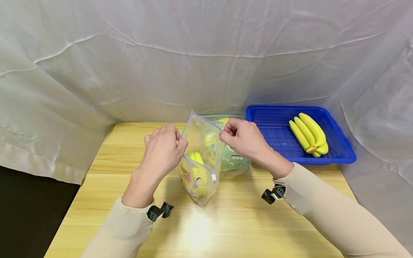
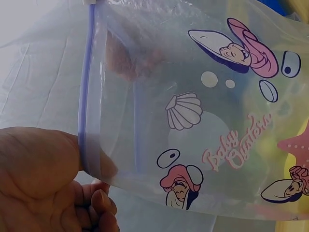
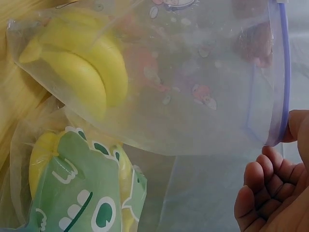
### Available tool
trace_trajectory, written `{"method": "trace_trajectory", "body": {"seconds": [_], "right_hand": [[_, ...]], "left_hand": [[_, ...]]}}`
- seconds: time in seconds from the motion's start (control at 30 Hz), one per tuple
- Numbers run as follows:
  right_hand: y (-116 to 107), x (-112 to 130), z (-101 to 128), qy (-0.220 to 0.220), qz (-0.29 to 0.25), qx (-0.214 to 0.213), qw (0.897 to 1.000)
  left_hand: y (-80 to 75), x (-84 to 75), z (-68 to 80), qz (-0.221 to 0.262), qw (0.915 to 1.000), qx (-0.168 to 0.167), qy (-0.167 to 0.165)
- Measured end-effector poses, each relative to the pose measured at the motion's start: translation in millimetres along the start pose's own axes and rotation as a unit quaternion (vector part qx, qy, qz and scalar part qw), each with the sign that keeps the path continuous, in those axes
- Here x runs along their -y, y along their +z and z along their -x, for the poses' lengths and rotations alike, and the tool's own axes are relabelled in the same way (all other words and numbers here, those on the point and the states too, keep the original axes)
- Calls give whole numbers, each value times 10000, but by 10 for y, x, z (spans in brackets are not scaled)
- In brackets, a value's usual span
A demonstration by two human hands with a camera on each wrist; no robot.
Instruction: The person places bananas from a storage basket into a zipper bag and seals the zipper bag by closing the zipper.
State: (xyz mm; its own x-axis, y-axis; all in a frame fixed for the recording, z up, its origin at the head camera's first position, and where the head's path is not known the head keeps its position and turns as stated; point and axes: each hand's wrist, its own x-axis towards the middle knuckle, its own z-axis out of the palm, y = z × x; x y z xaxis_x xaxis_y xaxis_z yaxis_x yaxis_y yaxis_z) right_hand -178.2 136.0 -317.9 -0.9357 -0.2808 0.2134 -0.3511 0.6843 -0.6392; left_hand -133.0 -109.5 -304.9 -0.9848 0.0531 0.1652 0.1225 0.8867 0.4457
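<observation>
A clear zip bag [image 1: 198,163] with cartoon prints and a purple zip strip stands on the wooden table [image 1: 200,229], with yellow bananas [image 1: 195,157] inside. My left hand [image 1: 164,149] pinches the left side of its mouth, and my right hand [image 1: 242,138] pinches the right side. In the left wrist view the thumb [image 2: 43,159] presses the purple strip [image 2: 86,96]. The right wrist view shows the bananas [image 3: 82,72] through the plastic and the fingers [image 3: 260,193] at the strip [image 3: 282,72]. Behind lies a second bag [image 1: 233,161] with a green print, also holding bananas [image 3: 43,154].
A blue plastic basket [image 1: 277,132] sits at the back right of the table with a bunch of bananas [image 1: 309,134] in it. White cloth [image 1: 193,53] hangs behind and at both sides. The table's left edge borders a dark gap [image 1: 29,211].
</observation>
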Motion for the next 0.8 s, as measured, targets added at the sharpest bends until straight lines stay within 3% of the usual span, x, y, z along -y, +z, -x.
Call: {"method": "trace_trajectory", "body": {"seconds": [0.23,0.5,0.8], "right_hand": [[-29,-52,-4,267,219,0,9994],[-103,-115,35,369,-35,12,9993],[-261,-521,85,741,198,-157,9969]], "left_hand": [[9,-22,-2,49,10000,77,5],[13,-44,2,79,9999,104,46],[11,-39,18,182,9998,110,31]]}}
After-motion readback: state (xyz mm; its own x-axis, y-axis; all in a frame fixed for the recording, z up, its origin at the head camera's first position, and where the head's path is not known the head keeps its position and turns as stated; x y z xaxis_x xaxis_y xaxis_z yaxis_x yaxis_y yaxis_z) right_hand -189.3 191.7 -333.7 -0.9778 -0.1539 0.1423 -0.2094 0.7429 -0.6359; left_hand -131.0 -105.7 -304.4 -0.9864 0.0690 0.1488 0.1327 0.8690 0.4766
